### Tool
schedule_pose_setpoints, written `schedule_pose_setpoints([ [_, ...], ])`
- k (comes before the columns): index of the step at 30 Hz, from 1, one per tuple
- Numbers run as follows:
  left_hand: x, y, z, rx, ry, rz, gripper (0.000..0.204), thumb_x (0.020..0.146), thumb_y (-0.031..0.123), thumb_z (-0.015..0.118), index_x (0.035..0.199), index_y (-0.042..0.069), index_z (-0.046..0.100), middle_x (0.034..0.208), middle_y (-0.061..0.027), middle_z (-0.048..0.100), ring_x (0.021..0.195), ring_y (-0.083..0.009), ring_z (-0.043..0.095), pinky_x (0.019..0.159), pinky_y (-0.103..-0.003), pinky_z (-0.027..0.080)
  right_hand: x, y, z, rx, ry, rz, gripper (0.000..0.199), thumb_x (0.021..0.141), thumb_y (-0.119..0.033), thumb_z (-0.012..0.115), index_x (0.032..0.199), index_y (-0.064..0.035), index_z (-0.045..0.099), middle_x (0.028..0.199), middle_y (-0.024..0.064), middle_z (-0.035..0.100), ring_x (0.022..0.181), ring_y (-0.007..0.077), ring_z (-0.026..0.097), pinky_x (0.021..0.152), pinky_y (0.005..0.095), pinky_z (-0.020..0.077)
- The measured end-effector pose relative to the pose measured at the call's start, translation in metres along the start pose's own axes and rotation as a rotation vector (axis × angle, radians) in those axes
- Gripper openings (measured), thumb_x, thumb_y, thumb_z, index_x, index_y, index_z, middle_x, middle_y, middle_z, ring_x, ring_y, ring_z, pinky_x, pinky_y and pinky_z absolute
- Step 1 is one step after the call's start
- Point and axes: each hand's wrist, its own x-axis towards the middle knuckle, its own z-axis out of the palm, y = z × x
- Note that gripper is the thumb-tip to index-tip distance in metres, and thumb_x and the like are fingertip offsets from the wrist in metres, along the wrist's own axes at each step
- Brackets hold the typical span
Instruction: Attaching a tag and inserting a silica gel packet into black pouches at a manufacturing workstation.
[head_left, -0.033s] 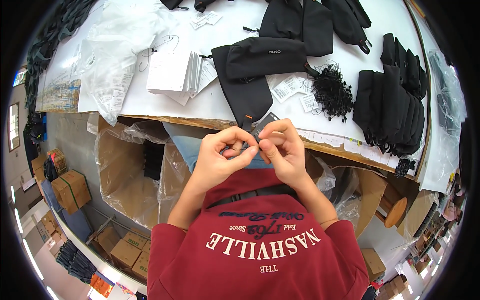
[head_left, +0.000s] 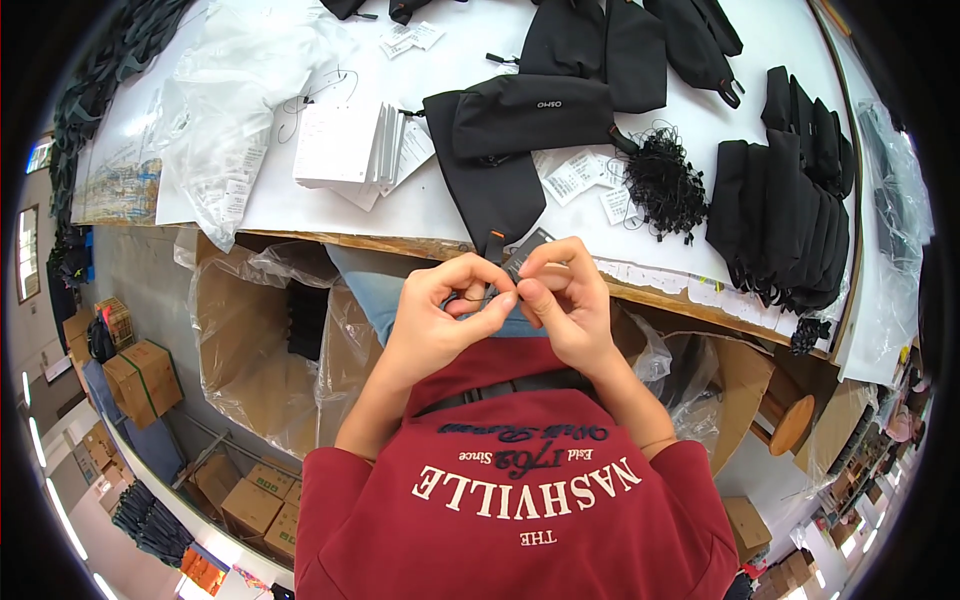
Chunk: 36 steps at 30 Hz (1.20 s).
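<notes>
My left hand (head_left: 445,305) and my right hand (head_left: 568,308) meet in front of the table edge, fingertips almost touching. A thin black string (head_left: 463,297) is pinched in my left fingers. The right thumb and fingers close on the same string, though its end is hidden between the fingertips. Just beyond them a dark hang tag (head_left: 530,247) with pale print sticks up. A black fabric pouch (head_left: 492,195) lies on the table, its end loop with an orange mark (head_left: 494,241) hanging over the edge near my fingers. Another black pouch (head_left: 535,115) lies across it.
On the white table (head_left: 380,225) are a stack of white cards (head_left: 345,145), a clump of black strings (head_left: 665,185), loose white labels (head_left: 573,178) and a pile of black pouches (head_left: 775,205). Clear plastic bags (head_left: 215,130) lie at left. Plastic-lined cartons (head_left: 255,350) stand below the table.
</notes>
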Motion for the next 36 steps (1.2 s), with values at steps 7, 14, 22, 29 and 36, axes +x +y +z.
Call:
schedule_pose_setpoints([
  [7, -0.004, 0.011, 0.000, 0.293, 0.034, 0.057, 0.009, 0.079, 0.006, 0.070, 0.085, 0.003, 0.064, 0.054, 0.0041, 0.031, 0.050, -0.0041, 0.027, 0.046, -0.024, 0.022, 0.002, -0.002, -0.003, -0.197, -0.026, -0.051, 0.010, 0.093, -0.005, 0.057, 0.099, -0.0013, 0.049, 0.068, 0.0046, 0.062, 0.059, 0.0039, 0.050, 0.055, 0.0205, 0.0385],
  [14, -0.011, -0.002, 0.016, 0.526, -0.224, 0.348, 0.008, 0.075, 0.009, 0.069, 0.080, 0.007, 0.062, 0.067, -0.0064, 0.058, 0.059, -0.0225, 0.057, 0.055, -0.034, 0.044, 0.056, 0.001, -0.006, -0.996, -0.065, -0.307, 0.028, 0.077, -0.013, 0.072, 0.099, -0.0035, 0.059, 0.094, 0.0098, 0.059, 0.096, 0.0245, 0.057, 0.081, 0.0346, 0.0457],
  [22, -0.006, -0.009, 0.018, 0.425, -0.215, 0.474, 0.017, 0.076, 0.004, 0.071, 0.091, 0.004, 0.063, 0.101, -0.0093, 0.064, 0.092, -0.0266, 0.061, 0.079, -0.034, 0.048, 0.054, 0.031, -0.023, -1.057, 0.211, -0.190, 0.017, 0.078, -0.011, 0.070, 0.091, -0.0026, 0.065, 0.094, 0.0100, 0.066, 0.093, 0.0265, 0.063, 0.081, 0.0342, 0.0491],
  [29, 0.025, -0.011, -0.013, 0.996, 0.073, 0.543, 0.034, 0.072, 0.013, 0.073, 0.103, 0.007, 0.061, 0.106, -0.0090, 0.060, 0.106, -0.0283, 0.054, 0.091, -0.038, 0.037, 0.035, -0.009, -0.019, -0.807, 0.119, -0.274, 0.008, 0.083, -0.007, 0.065, 0.089, -0.0028, 0.065, 0.080, 0.0103, 0.066, 0.067, 0.0252, 0.065, 0.060, 0.0304, 0.0503],
  [36, 0.023, -0.017, -0.024, 1.103, 0.084, 0.687, 0.033, 0.058, 0.008, 0.073, 0.090, 0.010, 0.064, 0.086, 0.0009, 0.061, 0.088, -0.0190, 0.055, 0.079, -0.035, 0.035, 0.027, -0.018, -0.016, -0.763, 0.091, -0.244, 0.007, 0.083, -0.007, 0.065, 0.089, -0.0028, 0.065, 0.080, 0.0105, 0.066, 0.067, 0.0250, 0.065, 0.059, 0.0304, 0.0501],
])
